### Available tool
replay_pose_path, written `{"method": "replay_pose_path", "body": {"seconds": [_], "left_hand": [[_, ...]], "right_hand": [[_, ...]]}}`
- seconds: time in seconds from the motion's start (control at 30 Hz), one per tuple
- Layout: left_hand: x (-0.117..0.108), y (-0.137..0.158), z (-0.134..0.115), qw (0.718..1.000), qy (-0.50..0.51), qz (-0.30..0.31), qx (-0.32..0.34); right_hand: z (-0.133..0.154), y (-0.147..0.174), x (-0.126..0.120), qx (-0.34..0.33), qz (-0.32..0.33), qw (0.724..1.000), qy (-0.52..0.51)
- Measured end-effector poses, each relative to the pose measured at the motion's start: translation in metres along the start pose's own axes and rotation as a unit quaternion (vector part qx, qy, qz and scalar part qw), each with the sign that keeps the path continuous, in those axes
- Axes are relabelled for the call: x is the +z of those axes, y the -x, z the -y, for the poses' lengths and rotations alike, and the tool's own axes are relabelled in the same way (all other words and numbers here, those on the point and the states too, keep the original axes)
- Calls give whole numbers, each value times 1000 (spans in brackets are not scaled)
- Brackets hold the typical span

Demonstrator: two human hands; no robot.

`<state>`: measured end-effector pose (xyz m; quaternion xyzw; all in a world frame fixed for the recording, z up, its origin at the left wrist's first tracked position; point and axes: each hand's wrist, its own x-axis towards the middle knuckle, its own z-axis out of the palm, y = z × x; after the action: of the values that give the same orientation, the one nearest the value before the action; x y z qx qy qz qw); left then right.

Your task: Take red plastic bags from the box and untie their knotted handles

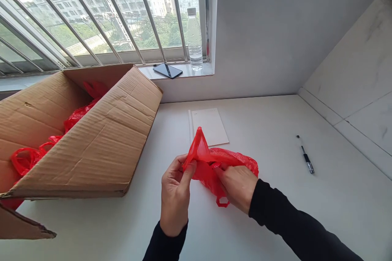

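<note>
Red plastic bag (235, 159) is located over the white table (269, 220), between both hands and on the near side of a pale notebook (212, 124). Left hand (176, 195): thumb and fingers are pinched together on the film, beneath a raised, pointed fold. Right hand (237, 183): in contact with the bag, its fingertips hidden among the folds; how tightly they close cannot be determined. One handle loop (222, 202) protrudes toward the wearer. Left of the hands, an open cardboard box (101, 138) contains further red plastic (76, 118).
</note>
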<state>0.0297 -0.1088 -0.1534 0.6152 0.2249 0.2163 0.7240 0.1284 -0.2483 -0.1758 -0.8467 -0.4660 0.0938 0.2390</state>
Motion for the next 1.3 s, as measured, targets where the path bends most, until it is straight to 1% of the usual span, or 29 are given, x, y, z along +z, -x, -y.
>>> {"method": "replay_pose_path", "body": {"seconds": [0.1, 0.17, 0.3, 0.4, 0.47, 0.53, 0.63, 0.73, 0.8, 0.87, 0.93, 1.0, 1.03, 1.07, 1.17, 1.23, 1.3], "left_hand": [[-1, 2, -4, 999, -19, 27, -2], [1, 2, -7, 998, -57, 41, -7], [8, 1, -11, 988, -144, 52, -7], [10, -1, -9, 984, -177, 34, 13], [9, -1, -7, 983, -180, 25, 20], [6, -1, -5, 985, -167, 31, 17], [4, 0, -6, 989, -139, 44, 6], [6, 0, -7, 992, -119, 43, 4], [7, 0, -8, 992, -118, 40, 9], [7, 0, -8, 991, -123, 44, 12], [8, 0, -8, 989, -135, 63, 6], [9, 0, -7, 982, -167, 91, 0], [10, 0, -6, 976, -195, 95, 6], [10, 0, -5, 969, -230, 88, 18], [11, -3, 1, 952, -300, 33, 56], [11, -4, 5, 952, -298, 3, 62], [10, -5, 6, 957, -283, -9, 65]], "right_hand": [[0, 0, 2, -6, 26, 1000, -13], [2, -6, 3, 9, 24, 999, -32], [4, -26, 10, 31, -11, 998, -61], [2, -36, 19, 30, -42, 996, -68], [-1, -38, 23, 23, -52, 996, -75], [-3, -36, 23, 19, -57, 995, -75], [-2, -34, 17, 13, -63, 996, -69], [3, -34, 10, 3, -71, 995, -64], [4, -33, 8, 7, -77, 995, -58], [3, -31, 8, 18, -79, 995, -50], [1, -27, 9, 25, -69, 996, -42], [-2, -22, 10, 23, -47, 998, -31], [-3, -20, 9, 21, -35, 999, -24], [-3, -18, 8, 21, -25, 999, -16], [-4, -18, 7, 23, -12, 1000, 5], [-4, -20, 8, 26, -7, 999, 17], [-6, -21, 11, 38, 12, 999, 35]]}}
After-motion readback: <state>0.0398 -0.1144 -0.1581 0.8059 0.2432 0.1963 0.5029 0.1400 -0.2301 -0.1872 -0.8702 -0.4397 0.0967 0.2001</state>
